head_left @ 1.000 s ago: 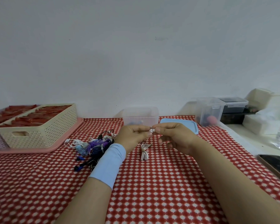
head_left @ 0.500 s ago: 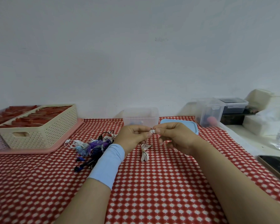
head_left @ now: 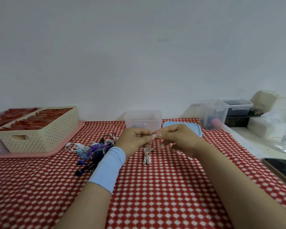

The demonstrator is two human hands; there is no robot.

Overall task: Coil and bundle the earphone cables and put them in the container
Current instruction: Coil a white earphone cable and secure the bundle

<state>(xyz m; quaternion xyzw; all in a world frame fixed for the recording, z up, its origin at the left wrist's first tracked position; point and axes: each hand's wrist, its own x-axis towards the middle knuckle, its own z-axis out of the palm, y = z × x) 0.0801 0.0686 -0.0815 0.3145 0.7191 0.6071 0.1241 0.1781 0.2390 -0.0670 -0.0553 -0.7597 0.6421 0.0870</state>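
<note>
Left hand (head_left: 134, 139) and right hand (head_left: 177, 138) meet, forearms converging; fingers (head_left: 159, 134) pinched together.

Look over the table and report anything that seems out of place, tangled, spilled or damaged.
Only the earphone pile left of the left hand looks untidy: coloured cables lie tangled in a heap. The blue lid lies off the clear container, beside it. Nothing looks spilled or broken.

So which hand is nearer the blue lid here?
Right. The right hand is just in front of the blue lid, overlapping its near edge in view; the left hand sits further left, in front of the clear container.
</note>
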